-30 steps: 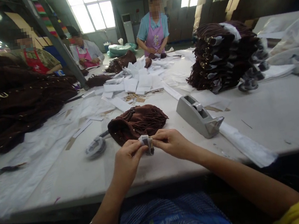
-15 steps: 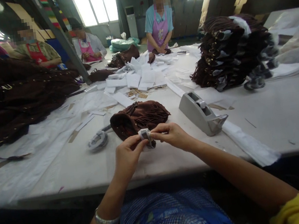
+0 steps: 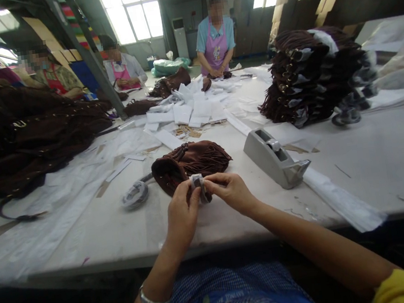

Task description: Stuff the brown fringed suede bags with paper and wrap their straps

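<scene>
My left hand (image 3: 181,216) pinches a small dark strap loop (image 3: 197,181) with a pale wrapping around it. From the other side, my right hand (image 3: 233,193) holds the same loop between thumb and fingertips. The fingers hide part of it. Just beyond my hands lies a brown fringed bag (image 3: 203,157) on its side, its mouth facing left. A coil of grey-wrapped strap (image 3: 135,195) rests on the table left of the bag. To the right of my hands stands a grey tape dispenser (image 3: 273,158).
The white table (image 3: 124,236) carries a dark heap of bags (image 3: 27,125) at left and a tall stack of fringed bags (image 3: 311,77) at right. White paper pieces (image 3: 192,110) are scattered behind. A co-worker (image 3: 216,45) stands across the table; two others are at back left.
The whole view has shifted slightly, with things sitting a little lower in it. Both hands stay on the wrapped strap loop, the left turned a little more upright.
</scene>
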{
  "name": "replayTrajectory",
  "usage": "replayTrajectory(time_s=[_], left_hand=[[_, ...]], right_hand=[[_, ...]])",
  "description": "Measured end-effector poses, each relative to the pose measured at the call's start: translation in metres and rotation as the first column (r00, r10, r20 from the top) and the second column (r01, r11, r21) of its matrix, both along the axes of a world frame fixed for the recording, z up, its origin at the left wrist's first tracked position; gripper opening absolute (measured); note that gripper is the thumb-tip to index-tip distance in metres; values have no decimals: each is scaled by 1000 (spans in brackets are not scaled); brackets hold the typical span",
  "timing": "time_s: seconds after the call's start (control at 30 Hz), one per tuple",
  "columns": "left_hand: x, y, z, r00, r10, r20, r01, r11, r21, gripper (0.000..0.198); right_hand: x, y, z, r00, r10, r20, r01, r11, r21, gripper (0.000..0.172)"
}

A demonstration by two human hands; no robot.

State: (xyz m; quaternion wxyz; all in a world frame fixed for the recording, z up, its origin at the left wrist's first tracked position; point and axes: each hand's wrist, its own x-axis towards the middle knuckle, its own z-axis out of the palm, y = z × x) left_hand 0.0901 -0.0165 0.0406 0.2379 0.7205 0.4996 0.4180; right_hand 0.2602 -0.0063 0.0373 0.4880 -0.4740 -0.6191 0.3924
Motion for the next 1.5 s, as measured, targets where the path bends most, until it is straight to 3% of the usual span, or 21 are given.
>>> replayTrajectory(time_s=[0.17,0.33,0.5,0.67,0.83,1.03,1.1,1.3,1.5], left_hand=[[-1,8,-5,996,-22,83,26,999,-48,21],[2,12,3,991,-50,122,65,990,-128,33],[11,16,10,993,-59,104,73,989,-132,28],[25,15,5,948,-59,314,106,985,-133,37],[32,16,-1,877,-31,479,185,943,-277,55],[31,21,-5,899,-2,438,148,942,-300,92],[33,20,-7,901,-2,433,133,953,-273,88],[35,20,-10,910,-79,408,217,928,-303,43],[28,27,-7,892,-74,445,242,912,-332,35]], right_hand=[[2,0,-3,1000,4,14,-3,999,-34,29],[12,1,3,994,66,90,-63,997,-39,17],[16,4,-3,969,34,-245,-84,977,-195,32],[15,3,-9,865,-12,-502,-99,976,-194,35],[14,-1,-16,786,-20,-618,-153,962,-225,34],[19,-4,-24,776,-96,-623,-197,901,-385,32],[22,-4,-25,778,-121,-617,-195,886,-420,32],[23,-6,-24,784,-153,-601,-167,881,-443,38],[22,-8,-22,725,-27,-688,-231,932,-279,37]])
